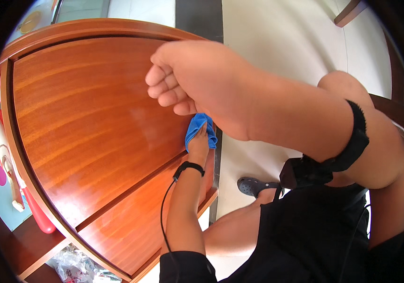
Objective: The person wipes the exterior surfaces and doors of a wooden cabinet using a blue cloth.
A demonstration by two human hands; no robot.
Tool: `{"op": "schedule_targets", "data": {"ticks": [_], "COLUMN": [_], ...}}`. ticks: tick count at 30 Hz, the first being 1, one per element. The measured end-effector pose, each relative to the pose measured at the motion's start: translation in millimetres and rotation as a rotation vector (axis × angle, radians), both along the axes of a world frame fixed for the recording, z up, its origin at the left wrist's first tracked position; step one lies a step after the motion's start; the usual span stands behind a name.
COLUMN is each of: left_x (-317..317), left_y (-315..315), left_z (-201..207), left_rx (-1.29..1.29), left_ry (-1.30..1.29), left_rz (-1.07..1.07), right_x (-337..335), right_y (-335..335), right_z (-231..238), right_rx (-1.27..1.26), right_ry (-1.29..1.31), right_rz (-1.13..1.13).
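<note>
My left hand is closed on a bright blue cloth and rests it against the right edge of a glossy reddish-brown wooden panel. A black band with a thin cable circles this wrist. Much closer to the camera, my right hand is raised in front of the panel. Its fingers are loosely curled in and close together, with nothing visible in them. A black strap with a box-shaped device is fastened round the right forearm. Part of the cloth lies hidden under the left fingers.
Left of the panel, a light blue surface holds a red-and-white object and pink items. Clear plastic bags fill a lower compartment. A dark clog stands on the pale floor, and a wooden furniture leg shows at the upper right.
</note>
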State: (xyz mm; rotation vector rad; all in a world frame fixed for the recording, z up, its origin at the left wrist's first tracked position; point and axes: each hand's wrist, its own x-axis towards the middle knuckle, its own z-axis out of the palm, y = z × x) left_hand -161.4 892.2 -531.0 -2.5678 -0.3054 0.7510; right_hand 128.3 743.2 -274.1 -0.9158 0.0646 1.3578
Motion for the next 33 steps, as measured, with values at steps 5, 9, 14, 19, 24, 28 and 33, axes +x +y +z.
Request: {"op": "schedule_targets", "data": {"ticks": [5, 9, 14, 19, 24, 28, 33], "left_x": [-58.3, -23.7, 17.6, 18.9, 98.9, 160.4, 198.7], "left_y": [21.5, 12.5, 22.4, 72.4, 84.1, 88.5, 96.5], "left_z": [31.0, 23.4, -10.5, -41.4, -38.5, 31.5, 93.7], "left_rx": [-0.045, -0.107, -0.195, 0.043, -0.025, 0.054, 0.193], "left_ry": [0.317, 0.203, 0.187, -0.176, -0.184, -0.36, -0.588], "left_rz": [0.021, 0.135, 0.167, -0.08, -0.073, -0.172, -0.242], "right_x": [-13.7, -6.6, 3.4, 13.8, 13.5, 17.1, 36.6], "right_y": [9.2, -1.1, 2.9, 2.4, 8.0, 7.9, 12.5], "right_z": [20.0, 47.8, 21.9, 54.6, 16.1, 20.3, 31.0], "right_rx": [0.164, 0.017, 0.205, 0.05, 0.119, 0.088, 0.08], "right_ry": [-0.047, -0.059, -0.075, 0.052, 0.07, 0.03, 0.163], "right_rz": [-0.031, 0.012, -0.093, -0.068, -0.19, -0.228, -0.209]}}
